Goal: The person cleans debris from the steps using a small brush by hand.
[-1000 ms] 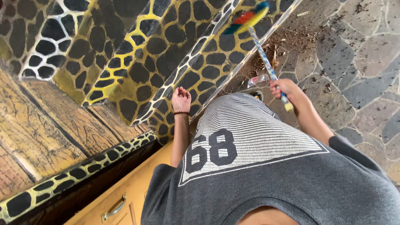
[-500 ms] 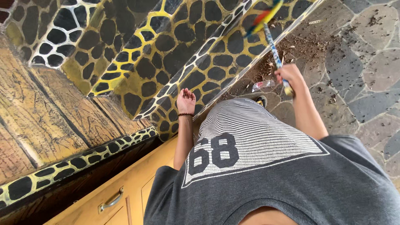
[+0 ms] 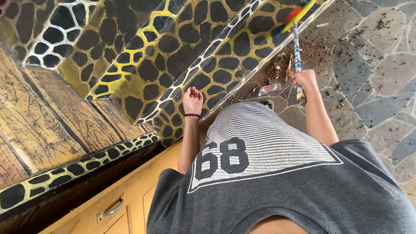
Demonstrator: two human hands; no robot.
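Right hand (image 3: 306, 79): I saw it closed in a fist around the patterned shaft of the broom (image 3: 297, 47), gripping near the shaft's lower end, whose yellow tip poked out below the fingers; the forearm ran down to the grey sleeve.

Broom: the blue-and-white shaft rose from the fist toward the top edge of the view; its multicoloured bristle head (image 3: 294, 15), red, yellow and blue, lay blurred against the foot of the wall, partly cut off by the frame.

Left hand (image 3: 193, 99): I saw it held loose, fingers slightly curled and apart, clasping nothing; it hung just beside the painted wall; whether it touched the wall I could not tell; a dark beaded bracelet (image 3: 192, 115) circled the wrist.

Painted wall (image 3: 143, 56): black stone shapes outlined in yellow and white, with a brown wood-grain panel to the left.

Floor (image 3: 372, 78): irregular grey and tan flagstones; brown debris (image 3: 277, 69) lay thickest along the wall's base near the bristle head; smaller specks were scattered farther right.

Wrapper (image 3: 268, 89): a clear crumpled scrap lay on the floor between the debris and the person's shoe (image 3: 266, 104).

Cabinet (image 3: 125, 203): light wooden fronts with a metal handle (image 3: 110, 210), at lower left.

T-shirt (image 3: 268, 173): grey, with a white striped triangle print.
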